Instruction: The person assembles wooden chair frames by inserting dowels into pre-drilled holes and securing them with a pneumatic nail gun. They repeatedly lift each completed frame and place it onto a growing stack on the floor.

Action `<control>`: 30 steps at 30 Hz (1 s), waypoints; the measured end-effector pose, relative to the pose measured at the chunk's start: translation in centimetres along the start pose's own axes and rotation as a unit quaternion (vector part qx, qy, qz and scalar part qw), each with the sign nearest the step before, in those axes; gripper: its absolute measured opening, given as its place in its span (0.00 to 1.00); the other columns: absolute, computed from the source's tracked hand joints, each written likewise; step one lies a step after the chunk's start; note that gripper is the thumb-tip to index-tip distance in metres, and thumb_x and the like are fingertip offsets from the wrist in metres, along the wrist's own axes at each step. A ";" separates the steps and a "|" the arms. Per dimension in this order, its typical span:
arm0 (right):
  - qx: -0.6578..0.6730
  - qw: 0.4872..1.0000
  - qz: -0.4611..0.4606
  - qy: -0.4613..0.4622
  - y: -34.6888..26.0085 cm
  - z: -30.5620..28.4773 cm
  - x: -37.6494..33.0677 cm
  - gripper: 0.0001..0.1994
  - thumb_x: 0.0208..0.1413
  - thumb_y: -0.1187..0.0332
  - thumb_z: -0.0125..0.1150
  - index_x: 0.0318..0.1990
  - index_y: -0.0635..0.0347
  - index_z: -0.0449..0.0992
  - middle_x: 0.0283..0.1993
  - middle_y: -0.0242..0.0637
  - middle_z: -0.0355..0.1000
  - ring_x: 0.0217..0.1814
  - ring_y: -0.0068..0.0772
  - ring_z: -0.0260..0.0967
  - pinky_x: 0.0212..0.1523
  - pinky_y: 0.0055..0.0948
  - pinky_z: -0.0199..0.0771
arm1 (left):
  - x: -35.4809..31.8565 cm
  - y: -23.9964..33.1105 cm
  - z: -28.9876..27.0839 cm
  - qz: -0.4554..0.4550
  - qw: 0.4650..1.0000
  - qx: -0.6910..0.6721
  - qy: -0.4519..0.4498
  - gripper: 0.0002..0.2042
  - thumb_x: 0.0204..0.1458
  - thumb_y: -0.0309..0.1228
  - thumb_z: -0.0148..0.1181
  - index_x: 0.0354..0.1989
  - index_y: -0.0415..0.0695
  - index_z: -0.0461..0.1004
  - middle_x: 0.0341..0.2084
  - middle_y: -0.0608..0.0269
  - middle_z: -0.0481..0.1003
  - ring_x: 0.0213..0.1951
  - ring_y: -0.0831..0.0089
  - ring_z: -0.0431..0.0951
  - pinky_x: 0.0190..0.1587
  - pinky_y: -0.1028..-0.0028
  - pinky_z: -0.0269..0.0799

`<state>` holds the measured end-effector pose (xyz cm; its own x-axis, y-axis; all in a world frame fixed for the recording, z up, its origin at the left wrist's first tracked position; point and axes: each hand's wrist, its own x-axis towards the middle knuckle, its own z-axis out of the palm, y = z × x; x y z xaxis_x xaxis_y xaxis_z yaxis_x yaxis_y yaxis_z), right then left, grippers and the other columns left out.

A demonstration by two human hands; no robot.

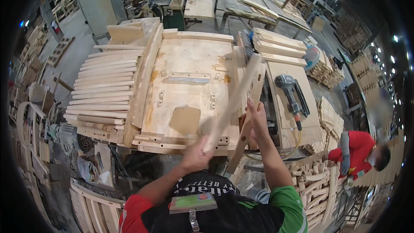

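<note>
Working over a wooden assembly jig (189,51), with a row of slats (105,84) stacked along its left side. Gripping a mortised rail (244,131) in the right hand (258,121), with fingers curled around it, tilted above the jig's right side. Clasping a blurred slat (231,103) by its lower end in the closed left hand (196,154), slanting up toward the rail's top; cannot tell whether touching. Seeing a nail gun (290,92) farther right.

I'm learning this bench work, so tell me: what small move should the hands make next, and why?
Probably steady the long wooden stick in the left hand before bringing it against the rail. The stick is blurred, the right hand grips the rail, and the stick's far end shows close to the rail's top; contact is unclear.
</note>
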<state>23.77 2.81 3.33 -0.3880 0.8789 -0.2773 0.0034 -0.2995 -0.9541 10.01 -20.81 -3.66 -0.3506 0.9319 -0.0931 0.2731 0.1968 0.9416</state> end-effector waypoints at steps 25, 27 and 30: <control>-0.670 0.694 -0.250 0.078 1.8 1.0 17.9 0.42 0.57 0.55 0.74 0.75 0.59 0.61 0.71 0.54 0.65 0.70 0.64 0.65 0.67 0.61 0.67 | 2.2 -8.9 -15.0 -0.243 0.820 0.409 0.319 0.19 0.56 0.36 0.69 0.51 0.38 0.76 0.42 0.42 0.82 0.50 0.47 0.82 0.57 0.55 0.76; -0.619 0.724 -0.305 -0.015 3.2 4.4 17.7 0.36 0.59 0.58 0.73 0.71 0.61 0.67 0.66 0.55 0.71 0.66 0.60 0.71 0.65 0.54 0.72 | 0.6 -9.1 -14.4 -0.227 0.801 0.424 0.357 0.19 0.54 0.37 0.72 0.49 0.40 0.76 0.40 0.47 0.81 0.49 0.49 0.81 0.57 0.56 0.75; -0.384 0.868 -0.210 -0.236 7.3 13.8 16.1 0.32 0.63 0.60 0.71 0.69 0.67 0.70 0.68 0.52 0.73 0.63 0.49 0.75 0.60 0.41 0.78 | -1.0 -8.9 -13.3 -0.241 0.794 0.409 0.378 0.18 0.56 0.35 0.71 0.50 0.39 0.75 0.42 0.48 0.79 0.50 0.49 0.79 0.58 0.55 0.73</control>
<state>4.82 9.69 -6.55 -0.8370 0.5470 0.0169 0.3140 0.5053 -0.8038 -3.98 -27.55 -7.67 -0.9451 0.2984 0.1330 0.3254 0.8964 0.3009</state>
